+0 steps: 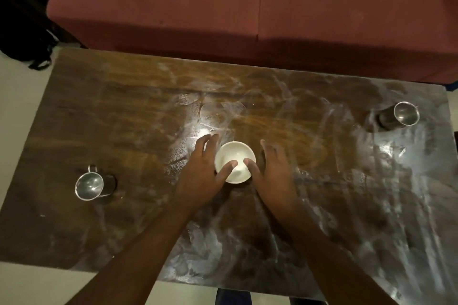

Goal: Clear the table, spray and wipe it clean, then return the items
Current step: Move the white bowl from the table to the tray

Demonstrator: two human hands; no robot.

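**Q:** Forearms first, nearest the lens. What do they end in?

**A:** Item 1, left hand (pixel 202 171). Item 2, right hand (pixel 271 173). Both are spread, fingers nearly straight, flanking the white bowl (pixel 235 156). Each thumb rests on its near rim. No closed grip shows.

**Q:** Bowl's location and handling?

**A:** Centre of the wooden table (pixel 124 111), upright, seemingly empty. Judged ceramic: rigid, light, glazed and slick, liable to chip if dropped. Best taken by the outer wall from both sides, or with a thumb over the rim and fingers beneath.

**Q:** Count, working outward.

**A:** Bowls: one. Steel mug (pixel 89 185) with handle: one, well to the left of the hands. Steel tumbler (pixel 406 113): one, towards the far right corner. Both stand upright, and are probably light and hard, denting rather than breaking. The tabletop is streaked with pale smears. Beyond it, red sofa (pixel 223 7): one. Dark bag (pixel 24 32): one, on the floor at left.
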